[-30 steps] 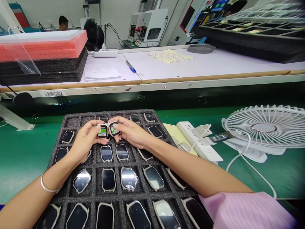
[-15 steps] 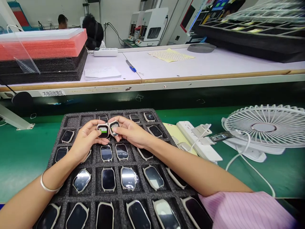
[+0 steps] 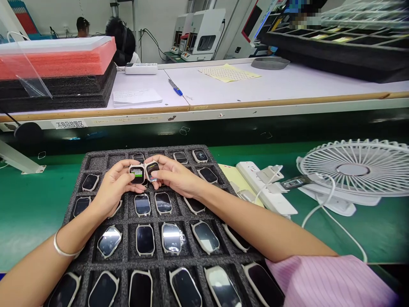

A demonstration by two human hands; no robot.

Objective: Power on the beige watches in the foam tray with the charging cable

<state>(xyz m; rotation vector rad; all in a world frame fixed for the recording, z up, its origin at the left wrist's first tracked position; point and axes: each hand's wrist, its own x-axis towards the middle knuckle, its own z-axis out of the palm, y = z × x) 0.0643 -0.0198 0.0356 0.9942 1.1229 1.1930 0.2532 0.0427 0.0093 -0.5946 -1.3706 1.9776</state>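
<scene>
My left hand [image 3: 115,183] grips a smartwatch [image 3: 137,174] whose lit screen shows green and white bands. Side by side with it, a second smartwatch [image 3: 152,169] is pinched in my right hand [image 3: 171,175], the thumb lying on its mostly dark screen. Neither watch has a strap. Both hands are over the far part of a dark foam tray [image 3: 124,247], where many watch bodies lie in square pockets with screens up. Two pockets at the tray's far left hold no watch. My hands and forearms cover some of the pockets.
Right of the tray, a white power strip [image 3: 265,187] with plugged-in adapters lies near a white fan [image 3: 354,170] and its cable. A raised shelf [image 3: 230,98] behind carries foam stacks [image 3: 83,59], a blue pen [image 3: 175,87] and papers. People are in the background.
The screen of the watch in my right hand has changed from pale text to mostly dark. Both hands keep nearly the same place and hold.
</scene>
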